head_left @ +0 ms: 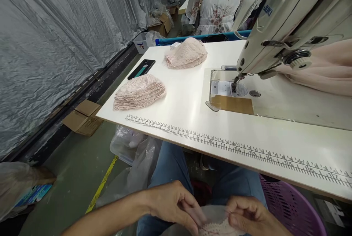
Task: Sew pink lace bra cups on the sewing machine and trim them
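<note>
Left hand (173, 205) and right hand (251, 216), each with thumb and fingers pinched on a lace piece (218, 228), above the lap (172, 166), between five and six o'clock in view. From it: nearer lace stack (139, 93), eleven o'clock, on the white table (183, 96); sewing machine (288, 19), one o'clock.

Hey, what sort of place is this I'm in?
Likely a garment sewing workshop: there's a sewing machine, a stack of pale pink fabric pieces, and a ruler scale marked along the edge of the table.
</note>
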Tool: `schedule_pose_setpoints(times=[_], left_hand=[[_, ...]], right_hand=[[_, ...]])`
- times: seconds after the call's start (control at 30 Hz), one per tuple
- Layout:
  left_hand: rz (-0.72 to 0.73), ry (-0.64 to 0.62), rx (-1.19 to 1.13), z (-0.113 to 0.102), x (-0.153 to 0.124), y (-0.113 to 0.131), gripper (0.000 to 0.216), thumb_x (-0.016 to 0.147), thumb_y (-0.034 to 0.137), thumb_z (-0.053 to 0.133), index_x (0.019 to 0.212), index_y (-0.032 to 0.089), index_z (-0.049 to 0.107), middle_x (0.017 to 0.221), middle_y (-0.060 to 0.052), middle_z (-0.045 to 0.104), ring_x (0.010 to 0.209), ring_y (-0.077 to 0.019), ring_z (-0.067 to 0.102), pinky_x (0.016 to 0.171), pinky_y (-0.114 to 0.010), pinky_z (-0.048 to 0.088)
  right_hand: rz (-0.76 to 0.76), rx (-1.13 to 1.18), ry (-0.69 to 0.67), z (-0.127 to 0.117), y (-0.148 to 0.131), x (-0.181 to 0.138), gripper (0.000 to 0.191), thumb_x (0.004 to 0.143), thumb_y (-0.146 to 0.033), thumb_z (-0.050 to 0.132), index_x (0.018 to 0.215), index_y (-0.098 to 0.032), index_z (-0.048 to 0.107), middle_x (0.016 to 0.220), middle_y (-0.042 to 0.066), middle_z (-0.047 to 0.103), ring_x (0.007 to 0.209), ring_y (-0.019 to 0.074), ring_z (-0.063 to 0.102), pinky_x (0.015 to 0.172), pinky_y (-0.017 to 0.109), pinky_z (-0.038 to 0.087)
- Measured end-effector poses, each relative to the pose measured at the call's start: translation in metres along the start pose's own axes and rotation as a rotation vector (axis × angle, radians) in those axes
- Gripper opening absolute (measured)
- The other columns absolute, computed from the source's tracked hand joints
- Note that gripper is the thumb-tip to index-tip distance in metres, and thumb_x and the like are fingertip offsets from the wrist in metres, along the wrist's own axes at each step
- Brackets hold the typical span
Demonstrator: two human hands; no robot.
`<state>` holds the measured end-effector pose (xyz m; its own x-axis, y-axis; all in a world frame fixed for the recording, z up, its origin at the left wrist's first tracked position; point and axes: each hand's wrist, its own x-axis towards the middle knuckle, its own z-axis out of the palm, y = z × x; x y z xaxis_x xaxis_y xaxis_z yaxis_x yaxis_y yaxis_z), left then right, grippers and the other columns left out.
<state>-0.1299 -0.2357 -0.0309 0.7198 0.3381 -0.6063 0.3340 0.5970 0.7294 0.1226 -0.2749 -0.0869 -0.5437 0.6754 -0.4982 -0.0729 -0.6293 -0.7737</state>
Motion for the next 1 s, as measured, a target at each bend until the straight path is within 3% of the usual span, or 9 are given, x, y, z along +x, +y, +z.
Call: schedule_pose_setpoints(times=[0.23, 0.43, 0.67, 1.0], left_hand=[[-0.007, -0.024, -0.055, -0.003, 0.001, 0.001, 0.080, 0.040, 0.066, 0.080, 0.100, 0.014, 0.074, 0.086, -0.005, 0.074, 0.085, -0.0210, 0.070, 0.084, -0.027, 0.054], [0.039, 0.075, 0.023, 0.003, 0.003, 0.002, 0.064, 0.043, 0.059, 0.084, 0.089, 0.014, 0.077, 0.074, -0.002, 0.072, 0.070, -0.0117, 0.064, 0.067, -0.016, 0.048], [0.040, 0.131, 0.025, 0.007, 0.005, 0.003, 0.050, 0.055, 0.053, 0.083, 0.084, 0.013, 0.078, 0.072, -0.003, 0.072, 0.064, -0.0120, 0.062, 0.065, -0.018, 0.048], [0.045, 0.114, 0.058, 0.001, 0.004, 0.006, 0.055, 0.048, 0.056, 0.084, 0.083, 0.014, 0.078, 0.069, -0.001, 0.070, 0.063, -0.0095, 0.057, 0.064, -0.016, 0.043]], right_hand=[[0.011, 0.019, -0.011, 0.001, -0.002, 0.000, 0.038, 0.066, -0.054, 0.078, 0.068, -0.018, 0.069, 0.056, -0.002, 0.061, 0.054, 0.0098, 0.048, 0.056, 0.023, 0.037], [0.013, 0.051, 0.008, 0.007, -0.009, -0.002, 0.034, 0.069, -0.051, 0.078, 0.068, -0.019, 0.070, 0.057, -0.002, 0.063, 0.054, 0.0096, 0.050, 0.057, 0.022, 0.038], [-0.004, 0.067, 0.005, 0.006, -0.009, -0.002, 0.035, 0.068, -0.051, 0.079, 0.067, -0.018, 0.069, 0.054, -0.004, 0.057, 0.053, 0.0072, 0.042, 0.054, 0.020, 0.033], [-0.006, 0.052, -0.054, 0.006, -0.008, 0.001, 0.036, 0.071, -0.052, 0.076, 0.069, -0.018, 0.068, 0.057, -0.004, 0.054, 0.054, 0.0075, 0.039, 0.053, 0.022, 0.028]])
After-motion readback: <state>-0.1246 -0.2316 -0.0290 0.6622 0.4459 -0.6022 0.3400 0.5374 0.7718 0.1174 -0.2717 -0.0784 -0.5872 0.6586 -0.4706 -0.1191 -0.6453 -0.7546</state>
